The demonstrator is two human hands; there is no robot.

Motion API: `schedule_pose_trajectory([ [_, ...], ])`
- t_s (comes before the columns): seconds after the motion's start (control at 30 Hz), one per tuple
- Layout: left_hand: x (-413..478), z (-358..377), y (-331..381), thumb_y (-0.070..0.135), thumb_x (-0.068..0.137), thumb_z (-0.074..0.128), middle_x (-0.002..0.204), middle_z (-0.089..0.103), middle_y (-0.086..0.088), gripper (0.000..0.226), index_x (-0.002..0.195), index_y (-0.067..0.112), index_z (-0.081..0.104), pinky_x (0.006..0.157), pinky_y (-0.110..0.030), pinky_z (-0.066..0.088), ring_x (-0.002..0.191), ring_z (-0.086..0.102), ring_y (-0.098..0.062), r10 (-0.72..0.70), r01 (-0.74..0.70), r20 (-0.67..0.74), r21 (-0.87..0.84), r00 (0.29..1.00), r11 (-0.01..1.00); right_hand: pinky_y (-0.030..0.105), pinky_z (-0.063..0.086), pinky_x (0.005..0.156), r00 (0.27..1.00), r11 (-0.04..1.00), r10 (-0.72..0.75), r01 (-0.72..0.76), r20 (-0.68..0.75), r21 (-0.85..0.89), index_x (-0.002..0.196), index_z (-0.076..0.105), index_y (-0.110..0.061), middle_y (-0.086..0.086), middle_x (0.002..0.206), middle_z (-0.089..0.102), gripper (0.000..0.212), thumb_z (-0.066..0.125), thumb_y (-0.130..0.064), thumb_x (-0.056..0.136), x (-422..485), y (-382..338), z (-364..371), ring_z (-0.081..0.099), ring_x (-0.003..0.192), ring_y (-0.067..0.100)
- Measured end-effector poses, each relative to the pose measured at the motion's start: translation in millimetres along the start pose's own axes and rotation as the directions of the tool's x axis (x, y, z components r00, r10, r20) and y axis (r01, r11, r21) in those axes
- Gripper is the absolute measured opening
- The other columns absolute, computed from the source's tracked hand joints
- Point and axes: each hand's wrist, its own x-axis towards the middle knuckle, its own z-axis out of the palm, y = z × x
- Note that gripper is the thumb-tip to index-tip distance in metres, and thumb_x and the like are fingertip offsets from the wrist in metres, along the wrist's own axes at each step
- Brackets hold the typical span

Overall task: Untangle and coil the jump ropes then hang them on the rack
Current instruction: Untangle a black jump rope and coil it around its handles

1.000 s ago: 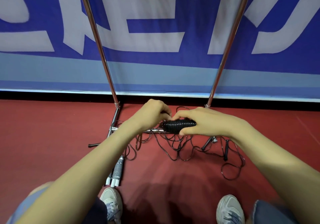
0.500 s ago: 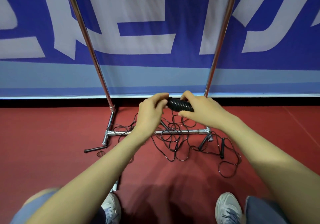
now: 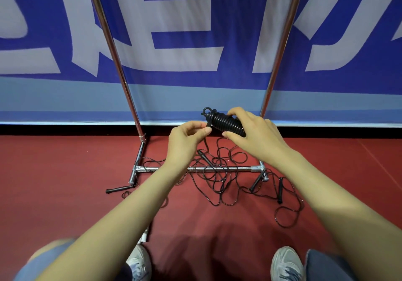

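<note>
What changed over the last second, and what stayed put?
Both hands lifted the coiled black rope up from the rack's base bar. The right hand grips the coil as before; the left hand pinches its end. The tangled ropes on the floor stayed put.

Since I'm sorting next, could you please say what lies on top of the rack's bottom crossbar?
Loose black rope loops cross over the crossbar; the left forearm hides a stretch of it.
</note>
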Motion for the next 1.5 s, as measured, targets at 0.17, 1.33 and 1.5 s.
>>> schedule_pose_trajectory([
  [0.17,-3,1,0,0.026,0.084,0.072,0.074,0.066,0.011,0.007,0.089,0.021,0.074,0.069,-0.016,0.047,0.065,0.057,-0.003,0.103,-0.099,-0.088,0.051,0.991,0.994,0.035,0.045,0.073,0.997,0.997,-0.017,0.023,-0.075,0.080,0.126,0.046,-0.024,-0.006,0.117,0.062,0.043,0.060,-0.045,0.091,-1,-5,2,0.062,0.089,0.025],
  [1.33,13,-27,19,0.016,0.071,0.069,0.100,0.067,-0.008,0.041,0.111,0.008,0.063,0.087,-0.033,0.054,0.092,0.067,-0.020,-0.115,0.241,0.430,-0.250,0.896,0.938,0.039,0.034,0.105,0.996,0.987,-0.060,0.069,-0.063,0.148,0.128,0.058,-0.019,-0.001,0.122,0.060,0.041,0.067,-0.022,0.089,23,36,18,0.047,0.123,0.023],
  [1.5,18,-29,12,0.018,0.069,0.072,0.101,0.064,-0.009,0.043,0.110,0.008,0.063,0.085,-0.031,0.055,0.087,0.067,-0.018,-0.161,0.260,0.353,-0.255,0.922,0.931,0.025,0.049,0.085,0.985,0.943,-0.164,0.141,0.052,0.301,0.133,0.056,-0.032,-0.021,0.093,0.064,0.050,0.070,-0.017,0.088,11,33,5,0.062,0.090,0.007],
])
